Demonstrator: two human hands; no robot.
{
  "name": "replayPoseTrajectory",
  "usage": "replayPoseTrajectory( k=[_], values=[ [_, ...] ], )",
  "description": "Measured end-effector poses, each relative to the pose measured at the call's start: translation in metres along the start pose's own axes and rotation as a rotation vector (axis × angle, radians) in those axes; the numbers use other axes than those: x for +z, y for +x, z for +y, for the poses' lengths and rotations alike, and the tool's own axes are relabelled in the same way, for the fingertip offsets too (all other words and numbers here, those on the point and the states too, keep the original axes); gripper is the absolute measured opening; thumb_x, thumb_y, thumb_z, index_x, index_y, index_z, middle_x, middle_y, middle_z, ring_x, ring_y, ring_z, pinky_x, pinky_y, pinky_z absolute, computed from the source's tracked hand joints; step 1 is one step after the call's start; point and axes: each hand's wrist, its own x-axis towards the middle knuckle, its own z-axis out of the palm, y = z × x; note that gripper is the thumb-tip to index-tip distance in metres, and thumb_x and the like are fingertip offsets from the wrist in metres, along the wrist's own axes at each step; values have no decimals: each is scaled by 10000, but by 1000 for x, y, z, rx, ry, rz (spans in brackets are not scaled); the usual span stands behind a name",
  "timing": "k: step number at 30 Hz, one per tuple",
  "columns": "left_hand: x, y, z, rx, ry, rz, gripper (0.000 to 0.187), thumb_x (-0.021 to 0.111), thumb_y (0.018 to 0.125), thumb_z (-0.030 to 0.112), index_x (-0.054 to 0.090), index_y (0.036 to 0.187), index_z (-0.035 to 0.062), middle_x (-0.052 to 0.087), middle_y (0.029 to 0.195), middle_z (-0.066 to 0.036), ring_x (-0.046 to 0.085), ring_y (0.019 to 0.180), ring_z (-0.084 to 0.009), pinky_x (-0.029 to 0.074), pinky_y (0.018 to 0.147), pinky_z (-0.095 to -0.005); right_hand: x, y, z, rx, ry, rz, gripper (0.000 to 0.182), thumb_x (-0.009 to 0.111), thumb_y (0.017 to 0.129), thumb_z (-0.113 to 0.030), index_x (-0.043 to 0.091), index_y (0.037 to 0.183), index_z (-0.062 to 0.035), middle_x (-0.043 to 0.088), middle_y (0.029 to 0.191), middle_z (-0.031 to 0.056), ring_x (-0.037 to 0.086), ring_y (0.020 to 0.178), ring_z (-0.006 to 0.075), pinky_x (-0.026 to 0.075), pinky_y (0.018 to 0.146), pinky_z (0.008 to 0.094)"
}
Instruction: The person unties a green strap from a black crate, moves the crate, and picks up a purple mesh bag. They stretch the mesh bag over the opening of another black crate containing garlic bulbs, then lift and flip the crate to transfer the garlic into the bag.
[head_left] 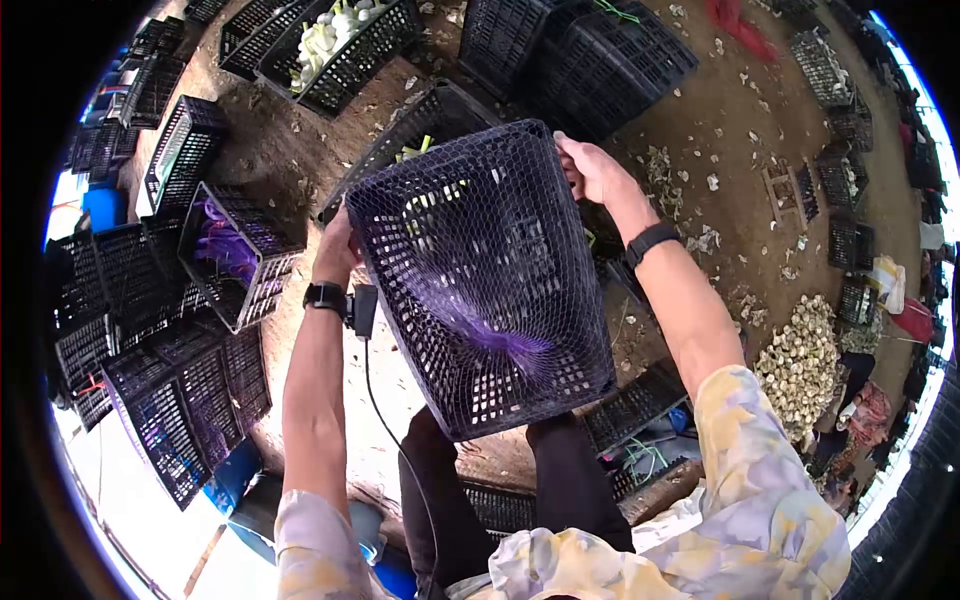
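Note:
A black plastic crate (590, 330) is held in front of me, tilted, by both hands. Purple netting (515, 345) stretches across it and bunches into a knot-like gather near its lower part. My left hand (340, 248) grips the crate's upper left edge, its fingers partly hidden behind the wall. At the upper right corner, my right hand (592, 175) is closed on the rim. Behind the held crate stands another black crate (440, 105), with some green and pale stalks (415, 149) showing over the edge.
A crate of white bulbs (335, 40) stands at the upper left. Left of me, a tilted crate holds purple netting (225, 245), near stacked black crates (185, 400). More dark crates (600, 70) stand ahead. A bulb heap (803, 355) lies on the ground at right, near a person (865, 415).

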Motion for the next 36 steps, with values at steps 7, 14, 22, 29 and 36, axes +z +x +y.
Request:
replayPoseTrajectory(
  k=[7,14,22,29,36],
  values=[
    [-35,10,40,-353,-20,-629,345,449,953,298,547,665,136,575,596,16,501,444,-89,349,381,-224,-9,17,-17,75,-70,-249,230,515,917,-324,616,822,-140,600,701,-51,547,568,79,463,494,251],
    [-41,38,20,-247,-280,-484,141,571,881,180,612,969,78,650,933,-26,615,777,-146,514,691,-347,-19,60,12,-32,196,-110,67,572,870,-144,619,838,-109,612,695,-42,566,564,62,426,447,223],
    [-29,-4,33,-320,-138,-279,187,557,914,287,574,954,106,620,795,-7,530,582,-85,404,443,-196,20,70,-16,26,262,80,108,522,869,-64,619,899,-28,656,823,39,621,676,121,515,630,258],
    [-61,30,40,-534,-269,-703,227,683,824,288,540,772,120,350,548,89,289,429,-20,210,346,-181,14,78,-38,145,40,-50,64,560,859,-71,619,833,-70,645,773,3,611,657,105,510,607,252],
    [-41,34,35,-250,-356,-406,71,593,866,140,551,824,101,510,717,18,494,587,-73,416,471,-212,29,87,-30,50,100,47,28,567,844,-45,593,840,-38,631,760,28,608,639,97,507,571,226]
  ],
)
